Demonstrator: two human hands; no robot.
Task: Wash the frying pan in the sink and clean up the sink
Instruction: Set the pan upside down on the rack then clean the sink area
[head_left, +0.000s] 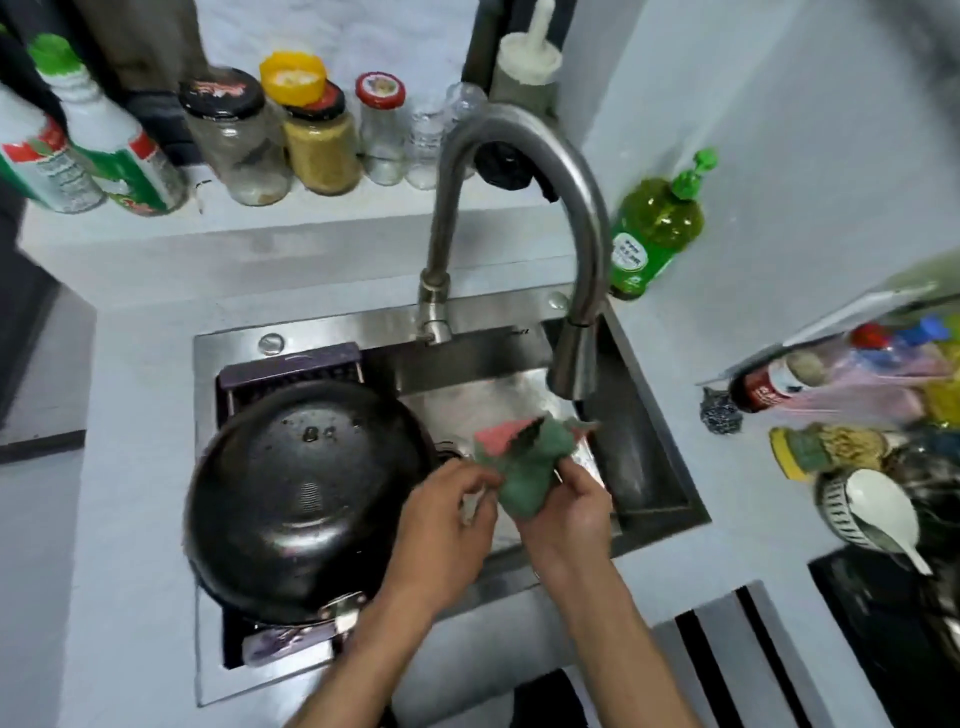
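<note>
Both hands, left hand (445, 512) and right hand (563, 506), pinch a green cloth (524, 467) over the sink (649, 441), under the tap (570, 364). Frying pan (306, 499) lies upturned on the sink's left side. Risk: a nudged pan sliding off its perch.

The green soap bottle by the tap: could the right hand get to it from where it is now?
Probably yes. The green soap bottle stands in the open behind the sink's corner, but the right hand grips the scouring pad and must reach past the faucet.
</note>
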